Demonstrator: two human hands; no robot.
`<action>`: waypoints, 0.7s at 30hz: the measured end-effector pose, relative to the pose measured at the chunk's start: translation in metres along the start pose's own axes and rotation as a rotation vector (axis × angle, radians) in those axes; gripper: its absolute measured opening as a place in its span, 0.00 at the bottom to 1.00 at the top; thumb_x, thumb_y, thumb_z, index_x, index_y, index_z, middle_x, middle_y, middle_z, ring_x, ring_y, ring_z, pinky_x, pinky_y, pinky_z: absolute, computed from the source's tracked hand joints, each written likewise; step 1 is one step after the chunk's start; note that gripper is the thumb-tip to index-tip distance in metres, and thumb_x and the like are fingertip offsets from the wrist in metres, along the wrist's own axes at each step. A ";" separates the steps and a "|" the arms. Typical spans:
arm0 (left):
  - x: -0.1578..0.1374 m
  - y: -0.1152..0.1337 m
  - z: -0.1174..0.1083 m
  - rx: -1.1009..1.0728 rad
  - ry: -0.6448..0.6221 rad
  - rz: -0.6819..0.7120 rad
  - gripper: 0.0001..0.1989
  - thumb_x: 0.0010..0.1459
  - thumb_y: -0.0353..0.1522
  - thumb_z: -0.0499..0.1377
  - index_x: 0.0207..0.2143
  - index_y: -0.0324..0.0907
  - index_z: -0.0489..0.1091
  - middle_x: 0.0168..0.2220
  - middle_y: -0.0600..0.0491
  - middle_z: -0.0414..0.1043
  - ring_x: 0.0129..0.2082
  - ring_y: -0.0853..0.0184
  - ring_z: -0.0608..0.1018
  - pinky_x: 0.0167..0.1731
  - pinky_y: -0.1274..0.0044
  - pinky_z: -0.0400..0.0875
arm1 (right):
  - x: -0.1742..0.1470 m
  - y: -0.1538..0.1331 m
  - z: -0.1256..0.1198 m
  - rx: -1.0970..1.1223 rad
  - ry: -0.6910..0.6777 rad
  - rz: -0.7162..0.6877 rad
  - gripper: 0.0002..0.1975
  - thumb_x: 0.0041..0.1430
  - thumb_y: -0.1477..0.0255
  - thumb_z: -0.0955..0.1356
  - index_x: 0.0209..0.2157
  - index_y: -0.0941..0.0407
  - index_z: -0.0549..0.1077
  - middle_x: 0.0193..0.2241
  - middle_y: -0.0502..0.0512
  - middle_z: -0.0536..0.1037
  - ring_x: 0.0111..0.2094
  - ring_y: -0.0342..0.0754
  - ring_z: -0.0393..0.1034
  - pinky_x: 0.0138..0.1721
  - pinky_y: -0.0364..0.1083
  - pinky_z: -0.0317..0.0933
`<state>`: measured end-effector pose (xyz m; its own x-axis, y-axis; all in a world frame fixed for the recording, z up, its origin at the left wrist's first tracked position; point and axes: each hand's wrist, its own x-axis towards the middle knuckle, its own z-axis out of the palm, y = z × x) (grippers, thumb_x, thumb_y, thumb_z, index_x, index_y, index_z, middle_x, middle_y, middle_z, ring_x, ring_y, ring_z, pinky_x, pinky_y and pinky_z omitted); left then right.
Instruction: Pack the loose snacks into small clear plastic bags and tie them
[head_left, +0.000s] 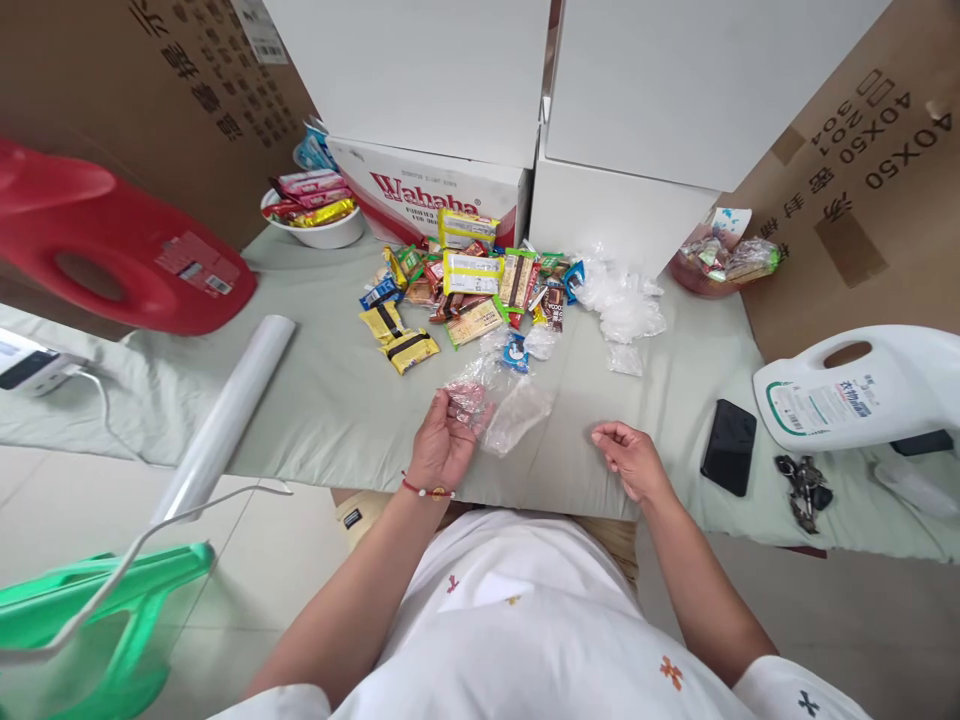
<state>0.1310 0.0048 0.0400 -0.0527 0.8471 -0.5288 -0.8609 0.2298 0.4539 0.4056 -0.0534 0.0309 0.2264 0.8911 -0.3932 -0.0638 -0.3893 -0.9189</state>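
Note:
My left hand (448, 440) is closed on the edge of a clear plastic bag (517, 415), which lies crumpled on the cloth to its right. Reddish print or contents show through the plastic near the fingertips. To the right, my right hand (628, 457) hovers over the cloth with its fingers curled together; whether anything is pinched in them is hidden. Beyond both hands lies a pile of wrapped snacks (474, 275), with two yellow packets (409, 350) at its near left. A small blue packet (516, 352) sits by the bag's far end. Crumpled clear bags (622, 300) are heaped right of the pile.
A white bowl of snacks (330, 235) and a Wahaha carton (435, 185) stand behind. At left are a red jug (150, 250) and a plastic roll (232, 410). At right lie a phone (729, 447), keys (805, 492), a white jug (847, 390) and a reddish bowl (705, 275).

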 end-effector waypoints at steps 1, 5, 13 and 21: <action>0.001 0.000 0.001 0.000 -0.018 -0.007 0.12 0.70 0.33 0.56 0.34 0.40 0.75 0.36 0.52 0.82 0.42 0.67 0.83 0.53 0.63 0.78 | -0.004 0.001 -0.004 0.003 0.004 0.013 0.22 0.38 0.54 0.80 0.27 0.57 0.77 0.18 0.44 0.65 0.18 0.37 0.52 0.16 0.39 0.46; -0.001 -0.005 0.007 0.013 -0.066 -0.085 0.11 0.70 0.35 0.57 0.37 0.41 0.77 0.37 0.52 0.82 0.41 0.68 0.83 0.50 0.68 0.79 | -0.007 0.003 0.010 0.041 0.001 0.057 0.26 0.44 0.51 0.78 0.38 0.56 0.78 0.33 0.52 0.77 0.19 0.36 0.59 0.14 0.38 0.46; -0.013 -0.006 0.010 -0.015 -0.112 -0.167 0.13 0.71 0.35 0.54 0.38 0.41 0.78 0.36 0.53 0.83 0.40 0.70 0.84 0.50 0.71 0.79 | 0.030 -0.007 0.079 0.189 -0.117 0.145 0.30 0.35 0.58 0.81 0.40 0.56 0.74 0.32 0.52 0.79 0.18 0.36 0.58 0.14 0.38 0.45; -0.003 -0.005 -0.001 -0.051 -0.043 -0.120 0.13 0.71 0.34 0.54 0.36 0.40 0.76 0.37 0.51 0.82 0.40 0.68 0.84 0.52 0.67 0.79 | 0.006 -0.005 0.042 0.181 -0.187 0.235 0.27 0.31 0.59 0.83 0.30 0.59 0.75 0.23 0.49 0.75 0.18 0.34 0.54 0.15 0.37 0.40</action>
<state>0.1346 0.0006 0.0390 0.0728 0.8353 -0.5450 -0.8842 0.3069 0.3522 0.3667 -0.0367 0.0319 0.0045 0.8160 -0.5780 -0.2678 -0.5560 -0.7869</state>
